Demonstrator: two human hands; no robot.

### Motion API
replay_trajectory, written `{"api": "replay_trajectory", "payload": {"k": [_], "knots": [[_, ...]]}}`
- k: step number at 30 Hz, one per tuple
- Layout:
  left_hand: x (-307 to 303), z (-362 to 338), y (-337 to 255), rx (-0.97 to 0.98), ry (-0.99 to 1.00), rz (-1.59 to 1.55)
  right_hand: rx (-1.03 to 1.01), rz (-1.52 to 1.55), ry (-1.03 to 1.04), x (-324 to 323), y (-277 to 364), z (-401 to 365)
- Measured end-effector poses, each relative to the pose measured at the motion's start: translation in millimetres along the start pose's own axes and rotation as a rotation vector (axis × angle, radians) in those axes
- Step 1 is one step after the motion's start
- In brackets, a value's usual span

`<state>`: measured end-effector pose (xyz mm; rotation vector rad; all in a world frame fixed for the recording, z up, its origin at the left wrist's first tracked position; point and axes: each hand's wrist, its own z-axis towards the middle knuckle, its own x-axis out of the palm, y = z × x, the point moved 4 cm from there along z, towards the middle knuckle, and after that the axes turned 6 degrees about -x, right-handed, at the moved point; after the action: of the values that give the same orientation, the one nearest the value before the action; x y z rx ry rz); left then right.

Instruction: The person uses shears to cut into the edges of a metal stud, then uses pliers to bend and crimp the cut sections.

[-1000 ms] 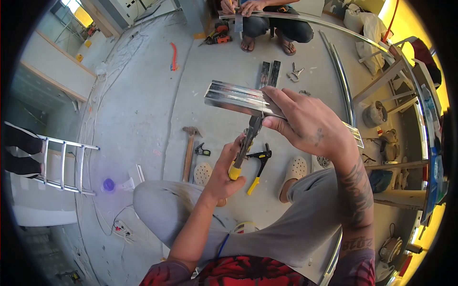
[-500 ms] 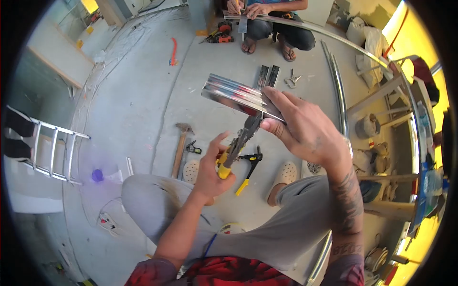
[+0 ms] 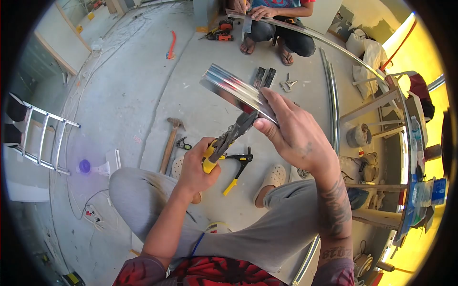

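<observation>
My left hand (image 3: 194, 167) is closed round the yellow handles of a pair of tin snips (image 3: 232, 137). Their dark jaws meet the lower edge of a short shiny metal profile (image 3: 234, 90), near its right end. How far the blades reach over the metal is hard to see. My right hand (image 3: 305, 138) grips that profile, fingers over the top and thumb below, holding it tilted in the air. On the floor beneath lie a yellow-and-black hand tool (image 3: 237, 172), a hammer (image 3: 170, 145) and a small black-and-green tool (image 3: 183, 143).
Across from me a co-worker (image 3: 276, 28) crouches with a long metal profile (image 3: 319, 35). Orange-and-black power tools (image 3: 221, 31), locking pliers (image 3: 288, 83) and dark metal pieces (image 3: 265, 77) lie on the floor. A ladder (image 3: 44, 136) is at left, a cluttered wooden bench (image 3: 377, 188) at right.
The fingers of my left hand have closed further round the snips' handles. The metal profile is tilted more steeply. My view has shifted slightly.
</observation>
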<state>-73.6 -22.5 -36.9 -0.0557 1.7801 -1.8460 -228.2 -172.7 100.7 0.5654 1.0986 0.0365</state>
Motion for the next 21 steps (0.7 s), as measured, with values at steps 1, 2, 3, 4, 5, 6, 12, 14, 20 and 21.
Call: {"api": "replay_trajectory", "payload": {"k": [1, 2, 3, 4, 5, 6, 12, 14, 20, 21], "knots": [[-1.5, 0.9, -0.1, -0.001, -0.001, 0.0, -0.014, -0.004, -0.01, 0.1, 0.8, 0.0], [-2.9, 2.4, -1.0, 0.011, 0.012, 0.008, -0.014, -0.003, -0.009, -0.1, 1.1, 0.1], [-3.8, 3.2, -2.2, 0.02, 0.026, 0.017, -0.004, 0.002, -0.003, -0.3, 1.2, 0.0], [-4.6, 3.3, -4.1, 0.018, 0.029, 0.018, 0.007, 0.006, 0.002, -0.1, 0.9, -0.8], [-5.2, 2.9, -6.2, 0.002, 0.037, 0.004, 0.011, 0.008, 0.003, 0.1, 0.5, -1.6], [-5.2, 3.3, -7.6, -0.012, 0.043, -0.01, 0.004, 0.016, 0.0, -0.1, -0.1, -1.5], [-6.3, 3.7, -2.3, -0.004, 0.037, 0.001, -0.01, 0.033, -0.018, 0.4, 0.0, -2.2], [-7.5, 4.4, -2.6, 0.002, 0.037, 0.0, -0.008, 0.042, -0.015, 1.0, 0.6, -2.7], [-11.0, 6.1, -8.8, 0.05, -0.003, 0.032, 0.013, 0.047, -0.006, 0.5, 3.2, -2.3], [-11.9, 6.6, -10.1, 0.071, -0.018, 0.059, 0.01, 0.055, -0.008, 0.7, 3.0, -2.3]]}}
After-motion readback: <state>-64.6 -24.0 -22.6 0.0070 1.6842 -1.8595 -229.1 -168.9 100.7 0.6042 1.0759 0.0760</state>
